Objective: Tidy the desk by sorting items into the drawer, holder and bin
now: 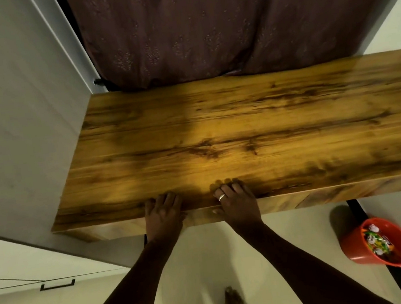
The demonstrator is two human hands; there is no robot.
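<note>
At the near edge of the desk (241, 126), both hands are laid side by side, just apart: the left hand (163, 210) and the right hand (237, 204), a ring (221, 197) being worn on the latter. Their fingers are rested loosely on the wooden top with nothing held, while the right thumb is seen against the front panel (326, 196) below the edge. The bin (352, 246) is stood on the floor (206, 252), well apart from the hands, to the right and below the desk's front edge; crumpled wrappers (377, 243) are seen inside it. The desk's left side is set close to a wall (12, 111), its far edge is met by a curtain (204, 25), and its right end is cut off from view. Open floor is left between desk and bin. A bare foot (234, 299) is shown at the bottom, dim and partly cut off. Whether the front panel is a drawer cannot be told; only a seam is made out in it.
</note>
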